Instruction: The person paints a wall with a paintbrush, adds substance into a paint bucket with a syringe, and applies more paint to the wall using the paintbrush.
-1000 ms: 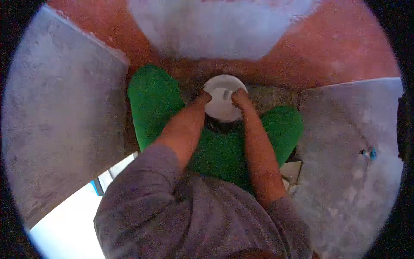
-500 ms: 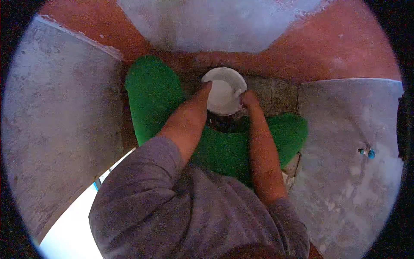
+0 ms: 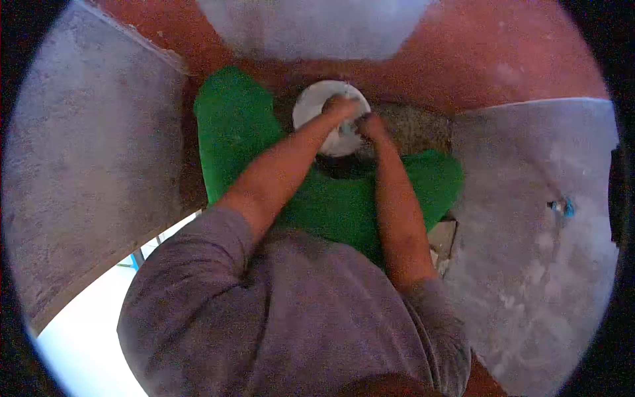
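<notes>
A round white basin (image 3: 305, 109) sits low in front of me, close to the far wall and between my green-clad legs. My left hand (image 3: 340, 106) reaches over its rim into the inside, fingers curled and blurred; what they hold, if anything, does not show. At the basin's right rim, my right hand (image 3: 368, 126) is closed on the edge, its fingertips pointing inward. Between the two hands, a pale patch inside the basin is too grainy to identify.
Rough grey-white walls close in on the left (image 3: 112, 152) and right. The far wall (image 3: 317, 30) is red and white. A small blue-handled tap (image 3: 567, 208) sticks out of the right wall. Bright light enters at lower left.
My left hand has left the basin's left rim and moved right, into the basin. My right hand stays at the right rim. The whole view has shifted slightly.
</notes>
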The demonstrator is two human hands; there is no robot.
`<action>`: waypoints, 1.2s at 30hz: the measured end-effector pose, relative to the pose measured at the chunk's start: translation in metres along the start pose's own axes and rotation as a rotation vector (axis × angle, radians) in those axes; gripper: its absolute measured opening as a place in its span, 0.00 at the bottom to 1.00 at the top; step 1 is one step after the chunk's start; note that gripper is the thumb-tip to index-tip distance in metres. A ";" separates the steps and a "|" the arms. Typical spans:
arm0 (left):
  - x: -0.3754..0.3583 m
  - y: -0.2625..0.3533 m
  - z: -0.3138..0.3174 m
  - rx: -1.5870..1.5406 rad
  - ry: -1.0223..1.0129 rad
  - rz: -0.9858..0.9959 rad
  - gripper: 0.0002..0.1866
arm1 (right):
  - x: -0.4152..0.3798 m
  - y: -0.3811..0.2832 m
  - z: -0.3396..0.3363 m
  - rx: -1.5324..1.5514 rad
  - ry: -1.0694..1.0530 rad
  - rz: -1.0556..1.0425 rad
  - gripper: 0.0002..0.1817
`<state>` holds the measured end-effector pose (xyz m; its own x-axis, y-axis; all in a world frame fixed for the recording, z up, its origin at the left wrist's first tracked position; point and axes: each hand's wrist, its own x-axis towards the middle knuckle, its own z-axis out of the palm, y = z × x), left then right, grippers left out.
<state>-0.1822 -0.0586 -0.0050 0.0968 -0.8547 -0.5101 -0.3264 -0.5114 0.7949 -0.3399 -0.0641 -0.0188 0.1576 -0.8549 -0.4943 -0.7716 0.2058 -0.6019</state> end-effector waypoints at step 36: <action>-0.139 0.136 -0.106 -0.380 -0.296 0.375 0.21 | -0.085 -0.094 -0.037 -0.141 0.524 -0.530 0.10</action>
<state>-0.1401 -0.0183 0.2086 -0.2427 -0.9494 -0.1995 0.0754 -0.2235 0.9718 -0.3040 -0.0288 0.1028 0.2427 -0.9443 0.2224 -0.7513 -0.3280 -0.5726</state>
